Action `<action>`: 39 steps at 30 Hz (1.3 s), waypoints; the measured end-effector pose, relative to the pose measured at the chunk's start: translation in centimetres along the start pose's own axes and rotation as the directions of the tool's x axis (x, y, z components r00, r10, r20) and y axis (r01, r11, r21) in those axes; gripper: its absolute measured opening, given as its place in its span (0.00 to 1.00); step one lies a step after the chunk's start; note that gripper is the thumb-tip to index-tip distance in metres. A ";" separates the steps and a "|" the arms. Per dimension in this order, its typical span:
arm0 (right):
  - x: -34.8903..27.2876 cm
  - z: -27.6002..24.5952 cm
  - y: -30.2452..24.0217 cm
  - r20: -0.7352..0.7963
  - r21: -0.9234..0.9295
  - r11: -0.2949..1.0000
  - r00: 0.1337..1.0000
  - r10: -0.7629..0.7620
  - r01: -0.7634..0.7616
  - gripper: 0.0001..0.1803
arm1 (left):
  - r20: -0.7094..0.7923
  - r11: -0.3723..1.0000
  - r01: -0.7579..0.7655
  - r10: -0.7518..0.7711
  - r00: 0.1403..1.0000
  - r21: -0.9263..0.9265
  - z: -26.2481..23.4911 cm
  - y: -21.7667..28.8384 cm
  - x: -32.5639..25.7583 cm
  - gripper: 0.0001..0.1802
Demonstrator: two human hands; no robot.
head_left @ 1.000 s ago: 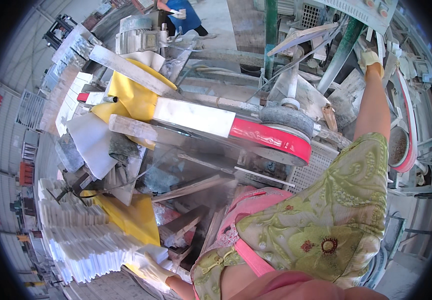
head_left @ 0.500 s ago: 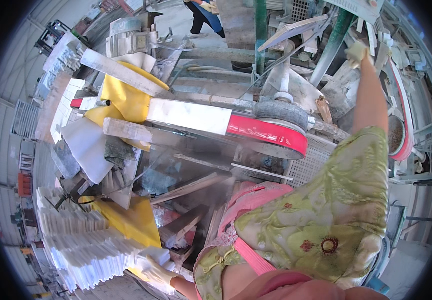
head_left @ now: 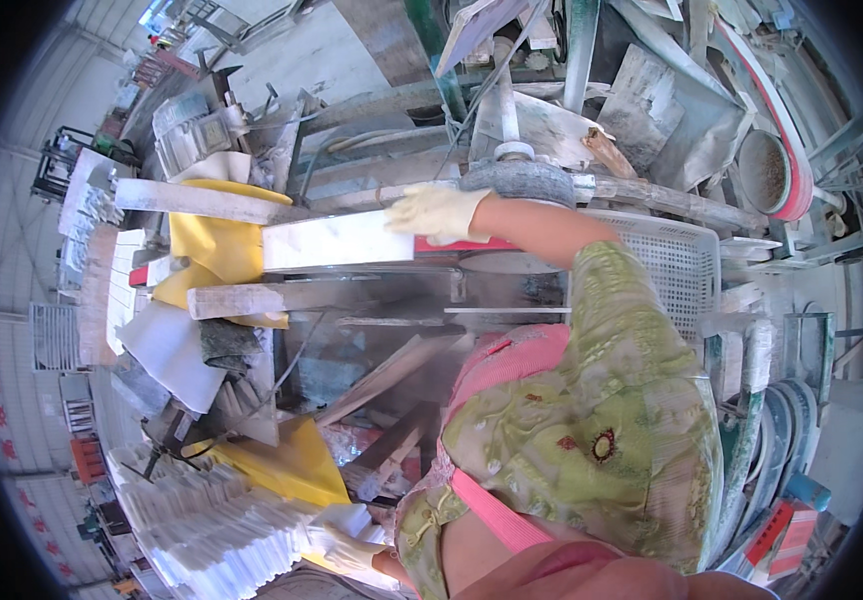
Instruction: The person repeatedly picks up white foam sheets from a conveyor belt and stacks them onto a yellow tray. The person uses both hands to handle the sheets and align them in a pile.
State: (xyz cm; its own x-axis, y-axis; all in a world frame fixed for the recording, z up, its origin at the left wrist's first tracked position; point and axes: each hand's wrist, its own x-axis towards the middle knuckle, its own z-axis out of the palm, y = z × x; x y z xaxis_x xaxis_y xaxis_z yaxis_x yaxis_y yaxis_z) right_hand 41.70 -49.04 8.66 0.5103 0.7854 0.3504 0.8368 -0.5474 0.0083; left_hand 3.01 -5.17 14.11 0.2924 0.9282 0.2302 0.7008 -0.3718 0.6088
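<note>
My right hand (head_left: 439, 214), in a pale rubber glove, lies with fingers stretched out flat over the right end of a white strip of tile (head_left: 337, 241). That strip rests on a red belt (head_left: 465, 244) running round a grey wheel (head_left: 520, 181). Low in the picture, my left hand (head_left: 344, 549) wears the same kind of glove. Its fingers reach over the near end of long stacked rows of thin white tiles (head_left: 207, 520); the fingertips are hard to make out against the white.
Yellow sheeting (head_left: 217, 235) drapes the machine's left end, beside a motor (head_left: 192, 135). A perforated plastic basket (head_left: 667, 260) sits behind my right arm. A second red belt (head_left: 767, 95) runs at far right. Boards (head_left: 392, 375) lean below the machine.
My right hand has come from the far right side down and left onto the white strip. My left hand stays by the stacked tiles. The view has shifted, and the person at the back is out of it.
</note>
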 end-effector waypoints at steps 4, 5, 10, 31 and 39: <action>1.7 2.8 0.0 0.119 -0.048 0.999 0.993 0.019 -0.013 0.41 | 0.043 0.997 -0.061 0.063 0.997 -0.035 0.8 0.8 0.4 0.50; 1.8 3.4 0.3 0.131 -0.062 0.998 0.991 0.028 -0.020 0.41 | 0.060 0.996 -0.082 0.084 0.995 -0.041 1.0 1.1 0.5 0.50; 2.8 5.7 0.7 0.320 0.204 0.930 0.918 0.233 -0.307 0.28 | 0.126 0.980 -0.161 0.175 0.976 -0.114 2.0 2.4 0.6 0.49; -0.8 2.4 -7.2 -0.506 0.327 0.900 0.751 0.424 -0.288 0.13 | 0.374 0.868 -0.417 0.494 0.785 -0.270 5.7 9.1 -1.3 0.47; -12.0 -3.6 -3.8 -0.133 0.888 0.296 0.421 0.897 -0.352 0.21 | 0.398 0.856 -0.429 0.515 0.759 -0.289 6.2 9.4 -1.9 0.47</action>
State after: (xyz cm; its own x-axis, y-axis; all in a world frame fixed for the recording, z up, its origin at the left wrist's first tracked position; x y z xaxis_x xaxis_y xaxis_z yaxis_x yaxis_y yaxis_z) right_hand 31.72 -57.46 7.80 0.9394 -0.1992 0.2792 0.2445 -0.1820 -0.9524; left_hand 13.07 -10.55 14.75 0.8422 0.5061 0.1860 0.2858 -0.7116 0.6418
